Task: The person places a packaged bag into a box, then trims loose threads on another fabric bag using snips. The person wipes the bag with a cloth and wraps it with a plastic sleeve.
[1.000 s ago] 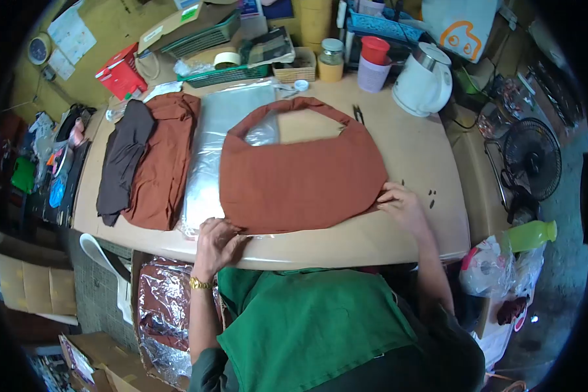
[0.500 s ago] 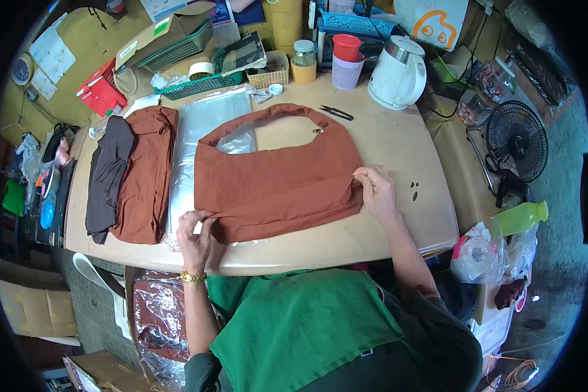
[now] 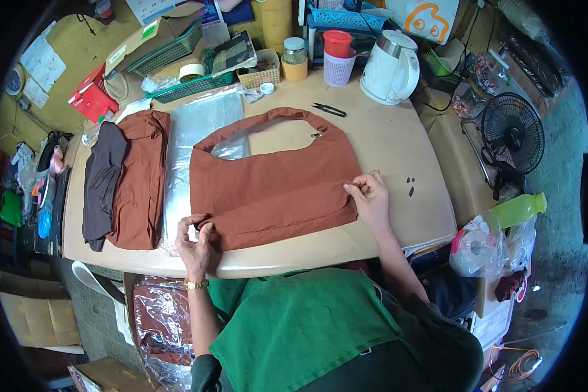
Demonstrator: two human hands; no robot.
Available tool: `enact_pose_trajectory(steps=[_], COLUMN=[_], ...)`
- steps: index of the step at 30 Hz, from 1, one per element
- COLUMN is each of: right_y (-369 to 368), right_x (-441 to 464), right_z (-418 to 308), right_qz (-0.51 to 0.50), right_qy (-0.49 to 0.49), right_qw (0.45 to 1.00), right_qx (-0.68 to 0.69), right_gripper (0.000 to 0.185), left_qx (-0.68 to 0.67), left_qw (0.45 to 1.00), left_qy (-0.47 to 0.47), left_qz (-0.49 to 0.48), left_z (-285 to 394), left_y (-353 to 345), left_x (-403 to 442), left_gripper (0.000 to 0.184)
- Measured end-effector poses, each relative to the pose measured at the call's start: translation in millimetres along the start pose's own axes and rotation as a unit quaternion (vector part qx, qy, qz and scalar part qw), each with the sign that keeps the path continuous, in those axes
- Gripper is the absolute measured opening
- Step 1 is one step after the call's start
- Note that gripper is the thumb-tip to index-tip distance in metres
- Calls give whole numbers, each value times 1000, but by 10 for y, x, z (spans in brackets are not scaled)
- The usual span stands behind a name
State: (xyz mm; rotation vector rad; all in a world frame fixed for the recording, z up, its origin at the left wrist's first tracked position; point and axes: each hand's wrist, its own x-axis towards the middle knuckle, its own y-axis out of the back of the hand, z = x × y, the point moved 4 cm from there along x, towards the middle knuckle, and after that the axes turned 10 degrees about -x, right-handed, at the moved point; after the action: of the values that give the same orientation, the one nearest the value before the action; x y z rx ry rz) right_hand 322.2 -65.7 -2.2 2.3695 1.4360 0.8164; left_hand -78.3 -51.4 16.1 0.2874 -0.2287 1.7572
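Observation:
A rust-brown fabric shoulder bag (image 3: 274, 186) lies flat on the table, its strap curving away from me and a small metal zip pull (image 3: 317, 135) near the strap's right end. My left hand (image 3: 195, 247) pinches the bag's lower left corner. At the lower right side, my right hand (image 3: 369, 199) grips the bag's edge between thumb and fingers. Under the bag's left part are clear plastic sleeves (image 3: 179, 157). To their left sits a folded rust-brown stack (image 3: 139, 189) with a dark brown fabric piece (image 3: 102, 183) on it.
Black thread snips (image 3: 329, 109) lie beyond the bag. Along the back stand a white kettle (image 3: 390, 68), a lilac basket (image 3: 338, 70) with a red cup, a lidded jar (image 3: 294, 59) and a green basket (image 3: 193, 86). Below the table's left front, a box holds plastic-wrapped brown items (image 3: 163, 313).
The bag's bottom part lies flatter and straighter, its lower edge a little nearer me. Both hands keep their hold at the corners, and the whole view has shifted slightly.

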Motion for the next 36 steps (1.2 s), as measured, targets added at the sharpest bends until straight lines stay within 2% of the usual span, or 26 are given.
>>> enact_pose_trajectory(steps=[1, 2, 6, 7, 8, 10, 12, 13, 14, 16, 18, 20, 21, 23, 24, 26, 27, 29, 30, 31, 32, 33, 35, 36], right_y=[-32, -38, -61, -51, -39, -20, -19, -40, -52, -64, -81, -154, -139, -126, -163, -115, 46, 396, 535, 587, 568, 521, 331, 281], right_x=[4, 12, 86, 117, 150, 193, 197, 213, 230, 261, 262, 294, 309, 337, 355, 383, 408, 460, 422, 304, 134, 5, -154, -165], right_z=[-6, -50, -156, -193, -245, -398, -416, -293, -205, -123, -14, 64, 52, 70, 190, 459, 496, 664, 501, 358, 305, 345, 340, 283], right_qz=[34, 68, 102, 131, 160, 191, 224, 210, 196, 187, 175, 98, 96, 18, 18, 167, 168, 112, 116, -18, -152, -149, -118, -115], right_qy=[27, 53, 105, 109, 113, 139, 162, 120, 78, 80, 81, 70, 70, 10, 7, 72, 70, -150, -151, -223, -291, -294, -170, -173], right_qw=[998, 992, 988, 984, 979, 970, 959, 967, 973, 979, 981, 987, 987, 989, 988, 976, 976, 982, 981, 974, 945, 944, 978, 978], right_qx=[48, 97, 39, 46, 53, 60, 66, 78, 89, 35, -18, -104, -105, -148, -150, -119, -122, -30, -31, -22, -11, -12, 40, 38], right_gripper=[12, 10, 8, 8, 7, 7, 7, 6, 5, 3, 2, 5, 5, 10, 10, 21, 21, 19, 19, 20, 23, 23, 22, 22], left_qx=[94, 186, 161, 44, -76, -73, 7, 96, 96, 168, 199, 231, 240, 249, 235, 220, 192, 190, 188, 190, 192, 195, 179, 163], left_qw=[987, 950, 956, 992, 992, 991, 989, 976, 976, 963, 964, 962, 963, 963, 967, 972, 977, 978, 979, 979, 978, 979, 982, 984], left_qy=[-127, -251, -245, -106, 36, 39, -70, -131, -131, -169, -147, -126, -116, -102, -93, -84, -89, -71, -72, -72, -71, -55, -62, -69], left_qz=[-13, -26, 23, 56, 89, 106, 129, 143, 143, 124, 94, 68, 49, 25, 14, -1, 18, 39, 35, 35, 34, 31, 28, 30], left_z=[-16, 2, -127, -222, -312, -339, -351, -330, -309, -256, -218, -230, -254, -309, -348, -386, -381, -396, -418, -454, -478, -447, -473, -486], left_y=[53, 46, 37, 45, 12, -47, -72, -69, -69, -82, -33, 24, 32, 28, 12, -5, 16, 94, 105, 108, 98, 77, 64, 68], left_x=[29, 22, -43, -76, -129, -133, -119, -130, -104, -78, -38, 12, 29, 29, 29, 47, 56, 59, 58, 51, 35, 31, 36, 37], left_gripper=[11, 12, 14, 16, 18, 21, 24, 26, 26, 24, 22, 21, 21, 20, 21, 21, 21, 22, 22, 22, 22, 22, 22, 23])
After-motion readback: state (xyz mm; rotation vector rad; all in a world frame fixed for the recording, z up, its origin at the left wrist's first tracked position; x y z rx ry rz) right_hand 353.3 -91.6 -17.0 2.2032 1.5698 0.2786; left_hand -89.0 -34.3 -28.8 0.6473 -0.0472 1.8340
